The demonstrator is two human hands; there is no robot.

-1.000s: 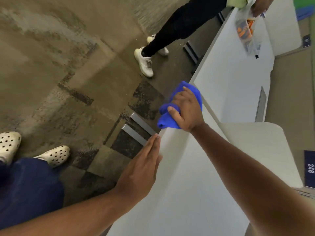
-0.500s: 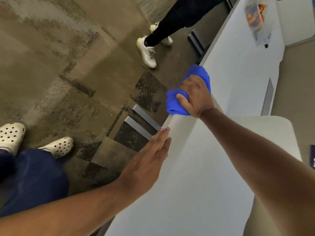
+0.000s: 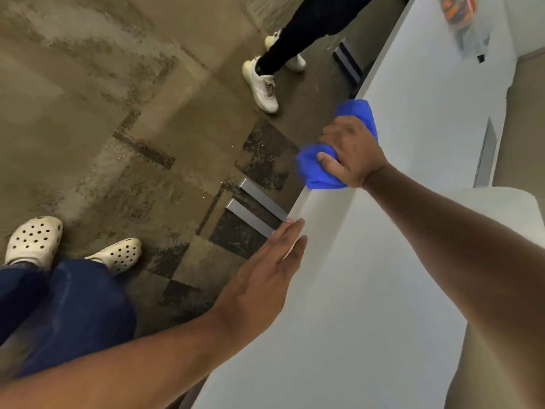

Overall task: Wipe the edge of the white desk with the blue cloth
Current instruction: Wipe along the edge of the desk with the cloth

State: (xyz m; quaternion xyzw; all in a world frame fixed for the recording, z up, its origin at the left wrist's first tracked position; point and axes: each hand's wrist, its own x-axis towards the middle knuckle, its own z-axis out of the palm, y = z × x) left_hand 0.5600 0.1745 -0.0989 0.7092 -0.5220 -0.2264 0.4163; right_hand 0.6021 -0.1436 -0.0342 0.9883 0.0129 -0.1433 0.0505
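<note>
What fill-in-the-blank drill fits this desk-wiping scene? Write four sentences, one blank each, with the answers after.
1. The right hand presses a bunched cloth coloured ____.
2. The cloth sits on the ____ of the white desk.
3. The left hand lies flat with its fingers ____, holding nothing.
4. Perforated clogs stand on the ____ floor.

Missing words: blue; edge; straight; carpeted

Desk (image 3: 368,305) fills right half, floor (image 3: 103,113) on left. Right hand (image 3: 352,153) with cloth (image 3: 320,169) on desk's left edge, farther along; left hand (image 3: 265,278) flat on same edge, nearer. 2 clogs (image 3: 73,246) bottom left. Another person's shoes (image 3: 262,84) on floor beyond. Bag (image 3: 463,22) on desk's far end.
</note>
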